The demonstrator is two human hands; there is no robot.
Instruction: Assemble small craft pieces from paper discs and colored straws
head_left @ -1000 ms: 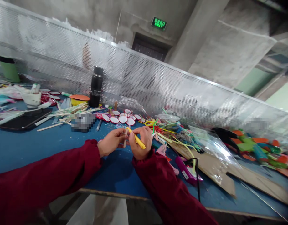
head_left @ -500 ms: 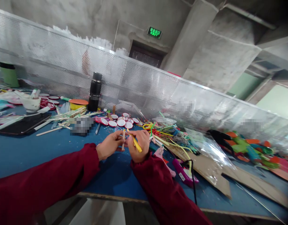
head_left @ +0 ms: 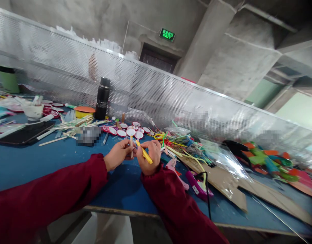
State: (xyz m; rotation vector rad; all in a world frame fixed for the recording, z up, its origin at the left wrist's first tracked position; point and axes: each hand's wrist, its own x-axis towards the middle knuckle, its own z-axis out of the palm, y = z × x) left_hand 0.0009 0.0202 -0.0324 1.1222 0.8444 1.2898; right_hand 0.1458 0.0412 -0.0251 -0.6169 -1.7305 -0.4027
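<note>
My left hand pinches a thin wooden craft stick that stands nearly upright between my two hands. My right hand is closed round a yellow pen-like tool, its tip pointing up-left at the stick. Both hands meet over the blue table, near its front edge. Both of my sleeves are dark red.
Red-and-white round discs lie just behind my hands. A black bottle stands by the perforated metal screen. Wooden sticks, a black tablet and a white cup are at left. Coloured pipe cleaners, a purple glue gun and cardboard lie at right.
The wooden stick has turned from a slant to nearly upright in my left fingers. Both hands stay together; the view has shifted slightly.
</note>
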